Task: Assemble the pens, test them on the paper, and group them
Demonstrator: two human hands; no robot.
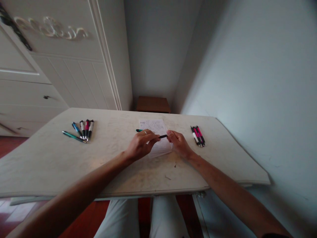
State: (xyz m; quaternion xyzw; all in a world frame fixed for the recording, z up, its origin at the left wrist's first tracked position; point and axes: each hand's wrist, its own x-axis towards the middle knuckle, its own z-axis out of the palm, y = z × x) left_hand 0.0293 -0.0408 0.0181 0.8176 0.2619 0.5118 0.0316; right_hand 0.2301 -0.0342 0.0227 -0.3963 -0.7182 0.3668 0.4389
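Both arms reach in from the lower corners of the frame and meet at center, forearms angled inward over a white, worn-looking tabletop (111, 177). Left hand (141, 144) is palm-down, wrist slightly bent, thumb and fingertips pinched on a slim black pen-like stick (162, 136); a ring shows on one finger. Right hand (180, 144) is half-curled, thumb side up, thumb and index closed on the stick's right end. Neither hand is wide.

Hidden: the stick's left part is under the left fingers, its right end inside the right grip. A teal-and-black pen end (139, 130) pokes out left of the left knuckles; can't tell if it's held, lying flat, or part of the same piece. Left hand covers part of the white handwritten paper sheets (154, 125); writing too small to read. Right forearm is cut off at the lower right, left one at the lower left.

Stick sits mid-frame above the sheets. Long axis runs near-horizontal, left to right, right end a touch higher. Which end is the tip: can't tell.

Fan of mixed-color pens (87, 129) at left of frame, tips toward bottom; row of pink, black and white pens (197, 135) right of center, slanting down-right.
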